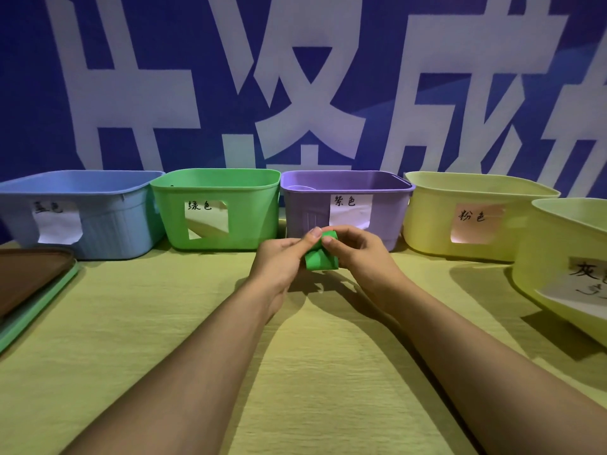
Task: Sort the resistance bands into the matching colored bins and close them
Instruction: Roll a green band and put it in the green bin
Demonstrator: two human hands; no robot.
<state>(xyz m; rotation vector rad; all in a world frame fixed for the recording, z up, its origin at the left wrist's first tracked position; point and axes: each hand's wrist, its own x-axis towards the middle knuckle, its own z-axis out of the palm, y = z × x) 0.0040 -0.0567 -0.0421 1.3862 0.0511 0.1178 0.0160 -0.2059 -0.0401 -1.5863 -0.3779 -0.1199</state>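
Left hand [279,257] and right hand [356,249] both pinch a folded green rubber resistance band [320,259], held just above the yellow-green tablecloth [164,323] near its far edge, before the open purple plastic bin [308,205]; green plastic bin [249,208] adjacent left.

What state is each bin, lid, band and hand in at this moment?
Blue bin: open, no lid.
Green bin: open, no lid.
Purple bin: open, no lid.
Yellow bin: open, no lid.
Second yellow bin: open, tilted.
Stacked lids: off, lying flat.
Green resistance band: folded, held above table.
Left hand: pinching band.
Right hand: pinching band.
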